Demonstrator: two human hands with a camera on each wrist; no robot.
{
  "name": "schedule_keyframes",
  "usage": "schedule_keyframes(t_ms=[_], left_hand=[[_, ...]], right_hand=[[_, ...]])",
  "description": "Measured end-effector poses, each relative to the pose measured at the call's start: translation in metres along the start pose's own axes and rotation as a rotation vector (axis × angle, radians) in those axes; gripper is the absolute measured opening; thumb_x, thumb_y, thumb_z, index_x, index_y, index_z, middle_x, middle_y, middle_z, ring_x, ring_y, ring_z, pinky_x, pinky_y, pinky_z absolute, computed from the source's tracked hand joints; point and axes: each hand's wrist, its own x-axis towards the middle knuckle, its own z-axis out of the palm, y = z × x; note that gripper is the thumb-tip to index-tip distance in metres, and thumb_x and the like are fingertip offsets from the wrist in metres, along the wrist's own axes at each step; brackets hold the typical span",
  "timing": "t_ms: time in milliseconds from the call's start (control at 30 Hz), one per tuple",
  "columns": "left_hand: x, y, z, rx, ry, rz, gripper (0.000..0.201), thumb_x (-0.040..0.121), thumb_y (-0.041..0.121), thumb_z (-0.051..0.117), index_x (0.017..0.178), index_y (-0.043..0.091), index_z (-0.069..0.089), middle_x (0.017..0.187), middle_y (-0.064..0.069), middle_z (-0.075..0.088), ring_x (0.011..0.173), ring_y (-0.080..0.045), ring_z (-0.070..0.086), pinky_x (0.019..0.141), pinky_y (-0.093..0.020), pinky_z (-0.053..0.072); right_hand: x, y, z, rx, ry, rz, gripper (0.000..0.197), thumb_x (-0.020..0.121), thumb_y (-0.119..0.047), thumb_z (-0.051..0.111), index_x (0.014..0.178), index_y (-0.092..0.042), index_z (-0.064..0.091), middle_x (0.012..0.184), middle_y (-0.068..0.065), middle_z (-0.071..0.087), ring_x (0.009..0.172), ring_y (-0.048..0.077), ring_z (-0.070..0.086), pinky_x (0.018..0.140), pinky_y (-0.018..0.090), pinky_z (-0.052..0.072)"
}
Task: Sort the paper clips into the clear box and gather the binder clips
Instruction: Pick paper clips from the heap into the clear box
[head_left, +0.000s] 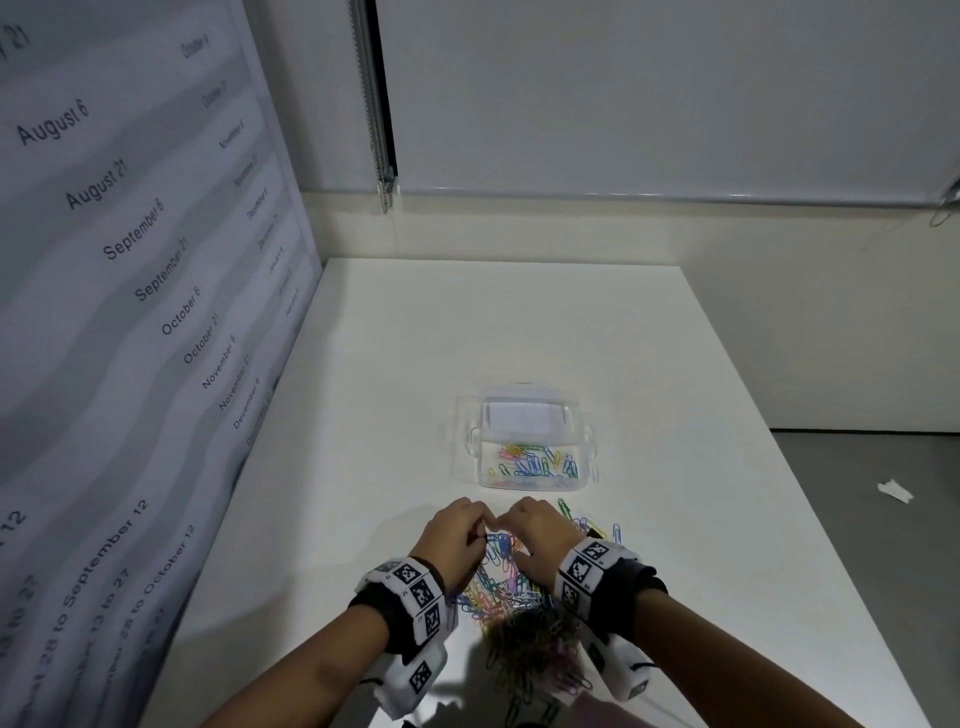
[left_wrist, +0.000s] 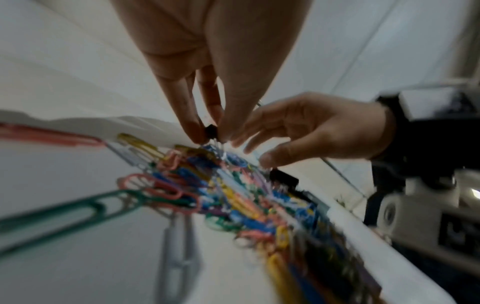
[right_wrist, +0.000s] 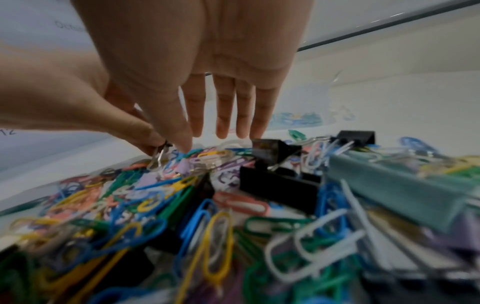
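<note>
A big pile of paper clips (head_left: 506, 587) lies on the white table (head_left: 363, 415). Over the pile, the left hand (head_left: 457, 535) pinches a small black binder clip (left_wrist: 210, 130) in its fingers. The right hand (head_left: 535, 540) beside it has straight, loose fingers. Behind the pile stands the clear box (head_left: 530, 447) with some paper clips inside

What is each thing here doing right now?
Clear box: open, some paper clips inside.
Lid: off, lying behind the box.
Clip pile: paper clips and binder clips still mixed on the table.
Left hand: pinching a small black binder clip.
Right hand: fingers straight, tips touching the pile.
</note>
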Motion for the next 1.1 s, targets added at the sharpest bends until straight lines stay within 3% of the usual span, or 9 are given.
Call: schedule_keyframes(t_ms=[133, 233, 400, 567, 667, 767, 833, 933, 1100], left_hand=[[-0.005, -0.005, -0.006, -0.228, 0.102, -0.12, 0.031, 0.072, -0.005, 0.05, 0.081, 0.021, 0.065, 0.07, 0.006, 0.052, 0.062, -0.01, 0.048, 0.061, -0.013, 0.04], [-0.006, -0.015, -0.015, -0.265, 0.135, -0.162, 0.029, 0.073, -0.006, 0.052, 0.081, 0.018, 0.066, 0.073, 0.004, 0.054, 0.064, -0.015, 0.055, 0.059, -0.015, 0.043], [-0.005, -0.033, -0.027, -0.189, 0.196, -0.186, 0.024, 0.086, 0.002, 0.048, 0.083, 0.018, 0.066, 0.073, 0.007, 0.053, 0.061, -0.008, 0.05, 0.061, -0.014, 0.04], [-0.005, -0.035, -0.034, 0.065, 0.08, -0.148, 0.02, 0.082, 0.013, 0.061, 0.1, 0.021, 0.066, 0.097, 0.001, 0.05, 0.093, -0.015, 0.048, 0.091, -0.028, 0.045], [-0.01, -0.026, -0.034, 0.225, -0.049, -0.091, 0.046, 0.073, 0.038, 0.071, 0.116, 0.031, 0.057, 0.113, 0.003, 0.045, 0.111, -0.016, 0.038, 0.097, -0.03, 0.039], [-0.016, -0.016, -0.03, 0.192, -0.212, -0.033, 0.075, 0.066, 0.041, 0.077, 0.132, 0.029, 0.043, 0.123, 0.001, 0.038, 0.117, -0.016, 0.036, 0.1, -0.031, 0.039], [-0.019, -0.012, -0.024, 0.206, -0.291, -0.011, 0.088, 0.065, 0.037, 0.08, 0.139, 0.025, 0.033, 0.126, -0.002, 0.035, 0.118, -0.018, 0.038, 0.099, -0.031, 0.041], [-0.019, -0.013, -0.01, 0.252, -0.308, -0.024, 0.092, 0.065, 0.038, 0.081, 0.14, 0.022, 0.03, 0.126, -0.003, 0.034, 0.116, -0.019, 0.041, 0.098, -0.029, 0.041], [-0.015, -0.014, 0.006, 0.207, -0.18, -0.081, 0.058, 0.076, 0.032, 0.071, 0.127, 0.019, 0.045, 0.121, -0.004, 0.037, 0.112, -0.02, 0.041, 0.096, -0.028, 0.041]], right_hand=[[0.006, -0.003, 0.003, -0.054, -0.031, 0.017, 0.04, 0.088, -0.021, 0.053, 0.128, -0.018, 0.052, 0.126, 0.008, 0.046, 0.117, 0.025, 0.043, 0.098, 0.032, 0.037], [0.007, -0.003, 0.001, -0.031, -0.042, 0.047, 0.026, 0.085, -0.016, 0.056, 0.111, -0.013, 0.061, 0.118, 0.009, 0.05, 0.11, 0.025, 0.05, 0.091, 0.03, 0.041], [0.007, 0.005, -0.007, 0.115, 0.046, 0.133, 0.014, 0.081, -0.011, 0.058, 0.089, -0.013, 0.069, 0.102, 0.005, 0.068, 0.093, 0.019, 0.062, 0.078, 0.021, 0.043], [0.008, 0.017, -0.032, 0.218, 0.172, 0.177, 0.013, 0.082, -0.007, 0.06, 0.084, -0.011, 0.072, 0.092, 0.004, 0.071, 0.078, 0.008, 0.056, 0.071, 0.017, 0.043], [0.011, 0.022, -0.055, 0.276, 0.26, 0.21, 0.011, 0.082, -0.009, 0.062, 0.082, -0.016, 0.07, 0.085, 0.001, 0.068, 0.077, 0.011, 0.059, 0.073, 0.019, 0.049], [0.018, 0.027, -0.074, 0.35, 0.389, 0.246, 0.013, 0.082, -0.008, 0.06, 0.08, -0.017, 0.069, 0.078, -0.003, 0.064, 0.073, 0.013, 0.059, 0.068, 0.021, 0.047], [0.022, 0.029, -0.079, 0.391, 0.45, 0.272, 0.015, 0.082, -0.007, 0.059, 0.081, -0.018, 0.069, 0.081, -0.002, 0.065, 0.074, 0.013, 0.057, 0.068, 0.018, 0.042], [0.024, 0.027, -0.074, 0.384, 0.422, 0.298, 0.016, 0.083, -0.011, 0.062, 0.097, -0.014, 0.07, 0.102, 0.003, 0.068, 0.079, 0.012, 0.055, 0.072, 0.019, 0.041], [0.019, 0.014, -0.043, 0.21, 0.224, 0.214, 0.024, 0.081, -0.009, 0.062, 0.103, -0.018, 0.067, 0.117, 0.001, 0.06, 0.104, 0.019, 0.058, 0.094, 0.027, 0.047]])
